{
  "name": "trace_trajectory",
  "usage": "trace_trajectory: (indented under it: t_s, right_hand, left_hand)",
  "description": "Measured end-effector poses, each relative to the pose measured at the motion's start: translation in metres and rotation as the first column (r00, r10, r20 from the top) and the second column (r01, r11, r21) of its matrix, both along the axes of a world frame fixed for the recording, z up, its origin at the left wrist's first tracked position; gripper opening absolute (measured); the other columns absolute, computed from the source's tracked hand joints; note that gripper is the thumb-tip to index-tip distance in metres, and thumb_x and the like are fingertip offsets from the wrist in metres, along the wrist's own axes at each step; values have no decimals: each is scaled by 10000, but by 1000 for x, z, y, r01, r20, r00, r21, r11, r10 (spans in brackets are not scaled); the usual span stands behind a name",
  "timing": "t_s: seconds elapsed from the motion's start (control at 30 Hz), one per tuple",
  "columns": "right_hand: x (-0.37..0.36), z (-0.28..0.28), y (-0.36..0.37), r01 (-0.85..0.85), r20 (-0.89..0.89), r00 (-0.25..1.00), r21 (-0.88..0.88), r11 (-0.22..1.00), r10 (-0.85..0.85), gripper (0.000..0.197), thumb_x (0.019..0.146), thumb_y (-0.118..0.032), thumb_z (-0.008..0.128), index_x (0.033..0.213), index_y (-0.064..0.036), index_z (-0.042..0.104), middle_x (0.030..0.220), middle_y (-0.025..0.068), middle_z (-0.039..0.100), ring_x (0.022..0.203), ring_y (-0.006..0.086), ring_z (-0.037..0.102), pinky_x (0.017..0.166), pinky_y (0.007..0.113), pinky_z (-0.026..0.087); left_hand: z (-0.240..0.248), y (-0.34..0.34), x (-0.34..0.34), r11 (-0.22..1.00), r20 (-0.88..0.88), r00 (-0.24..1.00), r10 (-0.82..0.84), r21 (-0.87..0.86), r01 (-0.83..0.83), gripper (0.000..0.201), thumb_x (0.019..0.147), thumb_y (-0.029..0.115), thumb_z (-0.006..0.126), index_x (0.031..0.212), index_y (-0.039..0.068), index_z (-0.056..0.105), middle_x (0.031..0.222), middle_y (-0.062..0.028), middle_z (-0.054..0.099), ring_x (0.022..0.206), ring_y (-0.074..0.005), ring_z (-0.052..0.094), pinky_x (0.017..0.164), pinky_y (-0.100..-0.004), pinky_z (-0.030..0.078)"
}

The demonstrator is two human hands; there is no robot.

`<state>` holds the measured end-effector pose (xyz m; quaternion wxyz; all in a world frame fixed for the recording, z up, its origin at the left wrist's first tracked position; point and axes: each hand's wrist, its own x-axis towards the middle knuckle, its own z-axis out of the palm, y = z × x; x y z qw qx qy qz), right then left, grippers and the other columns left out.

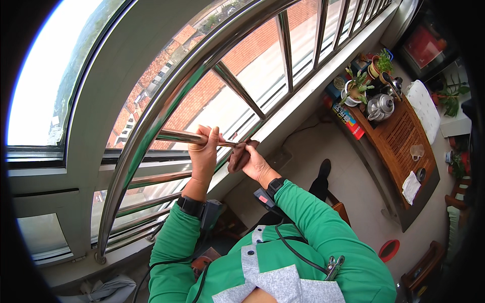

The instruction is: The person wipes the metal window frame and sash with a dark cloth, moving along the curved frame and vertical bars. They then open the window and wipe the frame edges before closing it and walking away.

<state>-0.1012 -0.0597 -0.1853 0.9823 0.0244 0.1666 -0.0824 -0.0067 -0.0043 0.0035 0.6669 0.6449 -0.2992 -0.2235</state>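
Note:
My left hand (203, 151) is wrapped around a shiny metal bar (174, 135) of the window railing (166, 98). Just to its right, my right hand (256, 164) grips a brown cloth (239, 155) pressed around the same bar where it meets a slanted upright. Both forearms wear green sleeves and dark wrist devices with cables. The bar's right end is hidden under the cloth.
A wooden tea table (399, 139) stands at the right with a metal kettle (381, 106), potted plants (356, 86), a glass cup (417, 150) and a white cloth (410, 187). A red bowl (389, 250) sits on the tiled floor. The windowsill ledge (303, 101) runs below the railing.

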Motion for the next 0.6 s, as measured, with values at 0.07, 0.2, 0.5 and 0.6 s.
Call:
trace_trajectory:
  t_s: [0.07, 0.2, 0.5, 0.6]
  right_hand:
    - [-1, -1, 0, 24, 33, 999, -84, 996, -21, 200, 1048, -218, 437, 1158, -121, 573, 1119, 14, 628, 1059, 170, 593, 1006, 379, 484]
    - [-2, 0, -11, 142, -108, 984, 11, 990, -140, 171, 1031, -219, 460, 1089, -117, 584, 1084, 2, 636, 1061, 154, 594, 1028, 370, 466]
    - [-1, 7, -10, 185, -132, 974, 9, 983, -182, 169, 1017, -189, 457, 947, -118, 594, 918, -11, 639, 906, 139, 612, 893, 328, 510]
    - [-1, 4, -13, 155, -51, 987, -5, 988, -155, 189, 1001, -243, 483, 1000, -109, 615, 961, 9, 641, 930, 156, 605, 936, 347, 500]
  left_hand:
    - [0, 0, 0, 1000, 5, 1000, -5, 1, 5, 260, 1006, 32, 634, 807, 83, 475, 760, 0, 545, 728, -104, 596, 737, -268, 516]
    - [-1, 1, 1, 1000, 9, 1000, 5, 11, -5, 260, 1007, 35, 635, 809, 84, 473, 754, 1, 538, 727, -102, 593, 735, -270, 518]
    - [2, 1, -1, 1000, 22, 1000, 7, 30, -8, 253, 1009, 37, 631, 820, 82, 470, 755, -1, 537, 730, -106, 594, 751, -273, 521]
    - [2, 0, -1, 1000, 30, 1000, -5, 5, 5, 242, 1012, 42, 628, 826, 81, 477, 763, -5, 549, 731, -109, 598, 767, -274, 522]
